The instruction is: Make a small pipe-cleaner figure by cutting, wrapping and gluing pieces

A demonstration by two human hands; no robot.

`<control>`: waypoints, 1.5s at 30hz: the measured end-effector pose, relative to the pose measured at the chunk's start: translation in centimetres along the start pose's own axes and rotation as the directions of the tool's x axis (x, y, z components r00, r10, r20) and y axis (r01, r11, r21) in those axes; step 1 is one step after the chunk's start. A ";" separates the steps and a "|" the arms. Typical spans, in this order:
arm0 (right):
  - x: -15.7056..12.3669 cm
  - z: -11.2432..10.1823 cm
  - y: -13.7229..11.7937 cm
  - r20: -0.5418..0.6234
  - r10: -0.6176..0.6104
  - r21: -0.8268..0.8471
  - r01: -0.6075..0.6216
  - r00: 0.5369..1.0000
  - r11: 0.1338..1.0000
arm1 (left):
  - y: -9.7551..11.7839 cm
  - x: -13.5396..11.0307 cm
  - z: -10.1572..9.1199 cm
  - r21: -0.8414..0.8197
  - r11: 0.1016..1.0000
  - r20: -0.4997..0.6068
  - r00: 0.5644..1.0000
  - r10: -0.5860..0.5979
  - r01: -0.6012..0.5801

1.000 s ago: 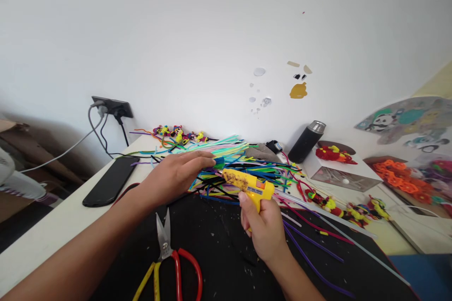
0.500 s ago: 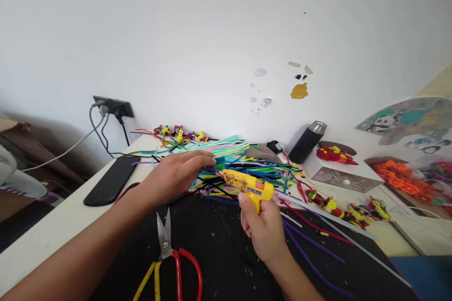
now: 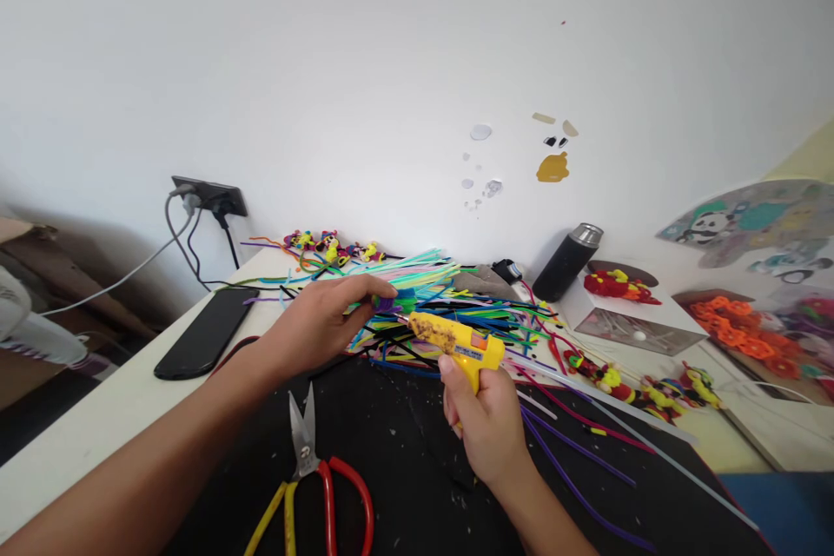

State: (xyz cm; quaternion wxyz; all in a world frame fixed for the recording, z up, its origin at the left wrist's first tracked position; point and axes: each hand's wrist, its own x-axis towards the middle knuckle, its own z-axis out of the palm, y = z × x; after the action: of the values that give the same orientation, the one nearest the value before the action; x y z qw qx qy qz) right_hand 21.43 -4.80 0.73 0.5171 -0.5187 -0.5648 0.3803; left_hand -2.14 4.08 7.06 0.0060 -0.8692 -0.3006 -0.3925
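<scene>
My right hand (image 3: 487,421) grips a yellow glue gun (image 3: 458,342) by its handle, nozzle aimed left. Its tip sits just below a small green and purple pipe-cleaner piece (image 3: 393,302) that my left hand (image 3: 322,323) pinches between its fingertips. Both hands hover over a big heap of coloured pipe cleaners (image 3: 456,304) at the far edge of a black mat (image 3: 404,469).
Red-and-yellow-handled scissors (image 3: 311,469) lie on the mat near me. A black phone (image 3: 206,332) lies at the left, below a wall socket with cables (image 3: 207,196). A dark flask (image 3: 566,261) leans at the back. Finished pipe-cleaner figures (image 3: 642,384) and boxes sit at the right.
My left hand has turned slightly, so the purple part of the small piece now shows between its fingertips. The glue gun has barely moved.
</scene>
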 end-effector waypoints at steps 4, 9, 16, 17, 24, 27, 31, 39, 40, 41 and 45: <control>0.1 0.0 -0.3 0.012 0.029 0.022 -0.029 1.000 0.999 | 0.2 0.1 -0.3 -0.080 0.991 0.035 0.994 -0.104 0.106; 0.1 -0.1 -0.4 0.025 0.048 0.029 -0.048 0.999 0.998 | 0.6 0.4 -0.3 -0.220 0.925 0.142 0.948 -0.285 0.311; 0.1 -0.1 -0.6 0.026 0.020 0.013 -0.020 0.999 1.000 | 0.6 0.7 -0.1 -0.599 0.557 0.400 0.818 -0.414 0.575; 0.1 -0.1 -0.7 0.027 0.017 0.012 -0.017 1.000 1.000 | 0.6 0.8 -0.1 -0.610 0.525 0.423 0.804 -0.417 0.594; 0.2 -0.2 -1.0 0.023 0.043 0.056 -0.044 0.999 0.997 | 0.4 0.8 -0.1 -0.659 0.389 0.494 0.760 -0.423 0.644; 0.2 -0.3 -1.0 0.029 0.038 0.054 -0.039 0.999 0.998 | 0.4 0.7 -0.1 -0.653 0.382 0.502 0.751 -0.429 0.654; 0.2 -0.3 -1.0 0.037 0.038 0.043 -0.040 0.999 0.998 | 0.4 0.8 -0.1 -0.637 0.387 0.508 0.741 -0.440 0.667; 0.1 -0.4 -1.0 0.054 0.050 0.033 -0.052 0.997 0.998 | 0.5 0.9 -0.3 -0.611 0.415 0.513 0.737 -0.441 0.674; 0.1 -0.3 -1.0 0.058 0.057 0.039 -0.059 0.997 0.997 | 0.5 0.9 -0.4 -0.607 0.417 0.516 0.735 -0.441 0.676; 0.1 -0.3 -0.9 0.060 0.065 0.047 -0.067 0.996 0.997 | 0.5 0.9 -0.4 -0.603 0.423 0.516 0.734 -0.441 0.677; 0.3 -0.2 -1.0 0.062 0.087 0.087 -0.092 0.994 0.992 | 0.5 1.0 -0.3 -0.581 0.462 0.501 0.742 -0.445 0.670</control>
State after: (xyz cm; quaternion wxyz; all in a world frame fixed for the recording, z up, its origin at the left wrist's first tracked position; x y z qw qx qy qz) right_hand 21.42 -4.74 1.76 0.5055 -0.5084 -0.5384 0.4429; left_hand -1.60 4.06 8.07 -0.5141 -0.6914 -0.3849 -0.3308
